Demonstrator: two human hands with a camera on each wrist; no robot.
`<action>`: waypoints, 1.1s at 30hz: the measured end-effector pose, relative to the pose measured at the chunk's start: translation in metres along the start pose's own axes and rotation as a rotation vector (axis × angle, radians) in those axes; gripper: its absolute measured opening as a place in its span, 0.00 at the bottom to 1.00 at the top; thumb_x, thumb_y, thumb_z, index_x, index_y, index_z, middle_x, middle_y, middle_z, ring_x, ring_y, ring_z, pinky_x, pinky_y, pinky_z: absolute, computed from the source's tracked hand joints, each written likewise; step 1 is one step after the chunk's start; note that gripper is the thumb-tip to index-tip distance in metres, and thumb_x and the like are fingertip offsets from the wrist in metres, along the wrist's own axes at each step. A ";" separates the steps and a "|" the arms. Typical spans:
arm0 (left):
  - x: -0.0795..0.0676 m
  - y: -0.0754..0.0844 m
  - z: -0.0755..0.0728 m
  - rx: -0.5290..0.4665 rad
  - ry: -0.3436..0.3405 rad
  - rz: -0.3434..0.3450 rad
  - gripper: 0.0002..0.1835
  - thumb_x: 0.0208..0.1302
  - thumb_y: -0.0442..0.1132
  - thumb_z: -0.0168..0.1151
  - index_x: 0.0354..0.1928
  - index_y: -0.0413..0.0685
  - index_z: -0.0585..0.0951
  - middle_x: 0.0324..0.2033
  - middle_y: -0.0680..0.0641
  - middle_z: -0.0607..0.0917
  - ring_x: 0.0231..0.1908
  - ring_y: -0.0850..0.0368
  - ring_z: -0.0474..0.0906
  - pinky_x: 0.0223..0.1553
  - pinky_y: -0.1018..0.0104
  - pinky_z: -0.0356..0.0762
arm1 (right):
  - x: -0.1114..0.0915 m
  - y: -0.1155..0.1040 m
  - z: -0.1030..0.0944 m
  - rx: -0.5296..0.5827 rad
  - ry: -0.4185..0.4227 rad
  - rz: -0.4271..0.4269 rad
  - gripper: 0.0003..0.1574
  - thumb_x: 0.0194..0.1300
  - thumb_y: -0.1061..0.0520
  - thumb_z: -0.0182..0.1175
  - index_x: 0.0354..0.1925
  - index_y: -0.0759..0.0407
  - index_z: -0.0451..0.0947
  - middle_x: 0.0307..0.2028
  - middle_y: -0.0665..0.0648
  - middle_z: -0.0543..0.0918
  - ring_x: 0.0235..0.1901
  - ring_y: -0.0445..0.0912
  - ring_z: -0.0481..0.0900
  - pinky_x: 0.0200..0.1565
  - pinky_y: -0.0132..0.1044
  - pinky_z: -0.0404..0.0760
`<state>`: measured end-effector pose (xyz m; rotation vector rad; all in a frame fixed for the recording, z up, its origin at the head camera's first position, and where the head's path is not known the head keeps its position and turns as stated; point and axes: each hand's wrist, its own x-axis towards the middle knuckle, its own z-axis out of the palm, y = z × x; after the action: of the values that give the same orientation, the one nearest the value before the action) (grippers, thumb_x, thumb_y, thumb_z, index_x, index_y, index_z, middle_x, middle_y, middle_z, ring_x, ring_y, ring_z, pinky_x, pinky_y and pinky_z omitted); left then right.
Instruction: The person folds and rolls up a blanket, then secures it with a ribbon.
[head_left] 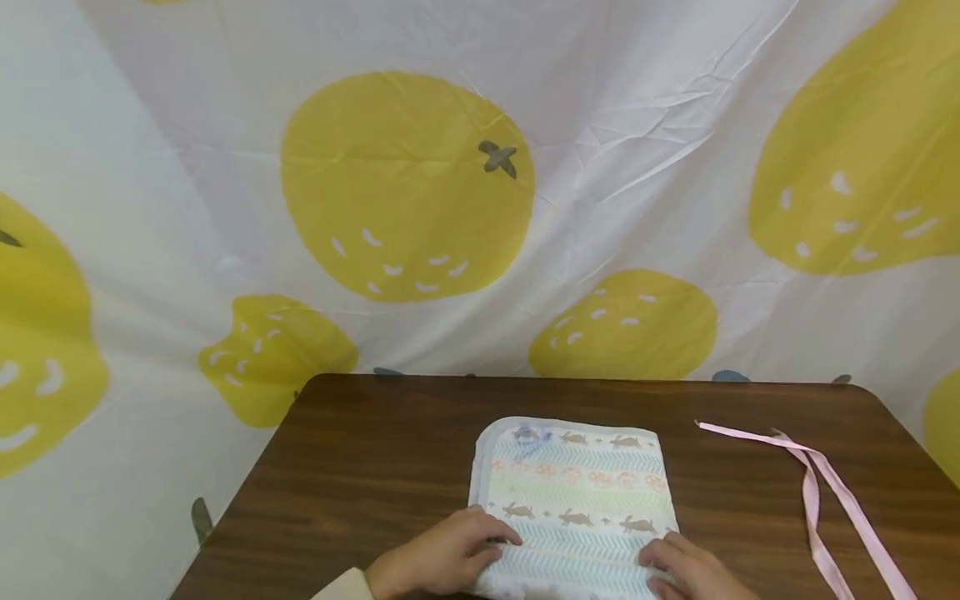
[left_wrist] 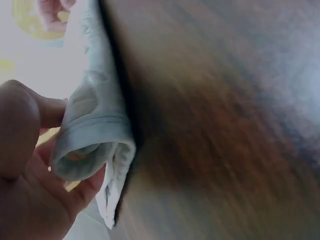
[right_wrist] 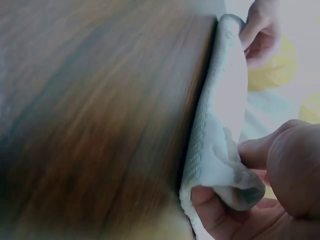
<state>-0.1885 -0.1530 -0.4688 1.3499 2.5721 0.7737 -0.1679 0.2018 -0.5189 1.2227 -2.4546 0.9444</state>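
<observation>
A folded cloth [head_left: 577, 479] printed with rabbits, zigzag bands and small round motifs lies on the table, its layers showing along the rounded far left corner. At its near left edge my left hand [head_left: 450, 552] pinches the fabric. My right hand [head_left: 693, 571] grips the near right edge. In the left wrist view the cloth [left_wrist: 95, 105] bends into an open loop between thumb and fingers. The right wrist view shows the cloth [right_wrist: 212, 150] curled likewise, with the right thumb on it and fingers tucked under. The cloth's nearest edge is cut off in the head view.
A pink ribbon [head_left: 855, 508] lies loosely doubled on the right of the dark wooden table [head_left: 360, 450]. Behind the table's far edge hangs a white curtain [head_left: 600, 192] with yellow fruit prints.
</observation>
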 end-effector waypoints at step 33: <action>-0.011 0.022 0.023 0.663 0.108 0.110 0.19 0.65 0.54 0.53 0.51 0.53 0.79 0.42 0.55 0.82 0.43 0.66 0.77 0.41 0.77 0.75 | 0.011 -0.034 -0.001 -0.458 -0.341 0.093 0.34 0.58 0.28 0.51 0.44 0.53 0.81 0.29 0.53 0.82 0.21 0.43 0.77 0.21 0.32 0.73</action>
<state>-0.1582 -0.1433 -0.4790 1.6498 3.0003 -0.0276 -0.1482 0.1802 -0.4980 1.1840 -2.7884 0.1679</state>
